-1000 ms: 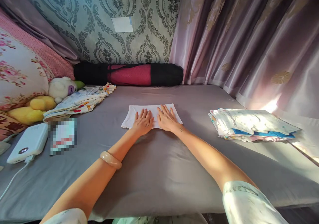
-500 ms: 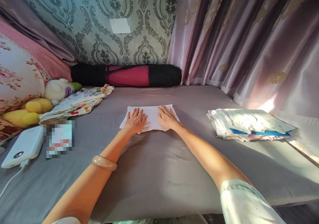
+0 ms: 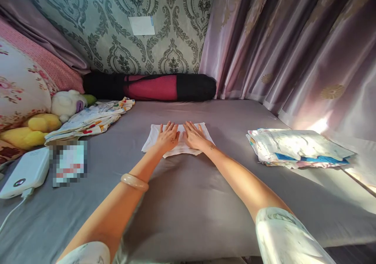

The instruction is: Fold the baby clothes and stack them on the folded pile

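A folded white cloth (image 3: 151, 138) lies flat on the grey bed sheet (image 3: 188, 201), straight ahead of me. My left hand (image 3: 168, 138) rests palm down on it, left of its middle, with the fingers stretched out. Close beside it, my right hand (image 3: 194, 136) also lies flat on the cloth, fingers extended. The two hands almost meet over the cloth's middle and hide much of it. A pale bangle (image 3: 134, 182) circles my left forearm.
At the right lies a stack of folded clothes (image 3: 299, 148) near the curtain (image 3: 249, 44). Patterned clothes (image 3: 88, 119), plush toys (image 3: 66, 105), a white power bank (image 3: 26, 172) with a cable and a blurred-out item (image 3: 70, 162) are at the left. A black-and-red roll (image 3: 151, 87) lies along the wall.
My left hand has slid right across the cloth, towards my right hand. The right hand has shifted slightly left, so the gap between them is smaller.
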A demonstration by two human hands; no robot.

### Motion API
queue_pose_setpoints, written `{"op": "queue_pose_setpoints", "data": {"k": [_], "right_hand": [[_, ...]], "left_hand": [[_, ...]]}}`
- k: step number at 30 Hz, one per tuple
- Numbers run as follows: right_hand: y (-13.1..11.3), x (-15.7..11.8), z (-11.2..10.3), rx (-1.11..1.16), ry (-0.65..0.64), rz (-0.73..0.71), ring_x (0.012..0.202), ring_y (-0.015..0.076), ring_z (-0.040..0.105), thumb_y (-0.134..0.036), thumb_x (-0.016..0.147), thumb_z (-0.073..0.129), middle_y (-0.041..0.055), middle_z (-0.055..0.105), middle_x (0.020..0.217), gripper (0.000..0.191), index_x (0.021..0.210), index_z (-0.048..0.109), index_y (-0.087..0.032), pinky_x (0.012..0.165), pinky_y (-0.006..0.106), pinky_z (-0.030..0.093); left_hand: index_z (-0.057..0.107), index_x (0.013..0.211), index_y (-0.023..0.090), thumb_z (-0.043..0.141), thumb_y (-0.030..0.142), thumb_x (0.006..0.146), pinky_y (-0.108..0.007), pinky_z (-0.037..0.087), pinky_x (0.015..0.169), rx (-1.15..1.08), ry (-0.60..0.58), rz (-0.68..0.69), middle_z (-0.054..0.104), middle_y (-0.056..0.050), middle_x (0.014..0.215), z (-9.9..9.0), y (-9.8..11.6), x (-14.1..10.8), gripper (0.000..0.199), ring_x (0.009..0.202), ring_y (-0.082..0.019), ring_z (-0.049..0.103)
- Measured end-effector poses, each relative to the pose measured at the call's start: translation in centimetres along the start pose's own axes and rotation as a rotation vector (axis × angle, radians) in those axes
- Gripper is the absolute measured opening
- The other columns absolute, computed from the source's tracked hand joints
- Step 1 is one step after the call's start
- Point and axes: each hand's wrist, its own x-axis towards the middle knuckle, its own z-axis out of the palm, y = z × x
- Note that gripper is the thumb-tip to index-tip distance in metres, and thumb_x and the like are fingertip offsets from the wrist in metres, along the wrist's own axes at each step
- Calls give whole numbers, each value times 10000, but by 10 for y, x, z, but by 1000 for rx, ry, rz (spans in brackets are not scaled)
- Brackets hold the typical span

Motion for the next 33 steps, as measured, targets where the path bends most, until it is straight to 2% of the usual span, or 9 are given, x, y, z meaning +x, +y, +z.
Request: {"op": "queue_pose_setpoints", "data": {"k": [4,10,18,22,24,29,33], "right_hand": [[-4,2,7,-3,31,-32,1479,253,178,-285,977,229,116,251,1594,578,1507,329,-78,1197,499,105],[-3,2,21,26,2,-14,1467,249,207,-285,976,234,96,298,1580,571,1504,341,-98,1186,519,132],[-2,5,14,15,-32,-16,1471,254,200,-295,977,228,98,285,1585,574,1511,327,-109,1184,526,142],[0,12,10,-8,14,-26,1480,257,169,-295,979,216,109,264,1591,576,1504,338,-91,1190,523,123],[1,16,12,-6,-5,-47,1481,250,168,-291,977,218,103,263,1592,577,1503,340,-87,1192,510,129],[2,21,21,21,-44,-50,1466,232,222,-303,982,210,72,280,1589,573,1516,322,-130,1191,487,152],[2,21,21,20,-57,-47,1469,230,213,-303,981,212,66,274,1592,573,1519,315,-134,1191,488,140]], "left_hand": [[397,1452,149,245,302,997,-533,182,1183,1,-20,-14,377,-120,1542,11,9,4,503,1464,-255,253],[362,1481,119,192,331,1004,-525,201,1179,-19,-92,-28,337,-123,1562,28,5,0,549,1460,-266,261],[365,1472,143,229,335,1004,-530,202,1176,-42,-121,-31,341,-116,1562,21,2,6,524,1463,-265,252],[393,1456,151,246,302,995,-529,186,1181,-39,-9,-8,351,-113,1558,19,-6,16,506,1469,-261,237],[406,1452,173,248,304,994,-519,193,1182,-45,7,14,373,-96,1549,23,-9,20,502,1464,-256,251],[407,1461,173,248,307,991,-525,227,1166,-63,-35,22,395,-90,1536,35,-10,23,514,1437,-272,312],[383,1475,169,245,318,991,-526,220,1167,-71,-68,19,369,-94,1550,33,-9,23,525,1446,-272,291]]}}
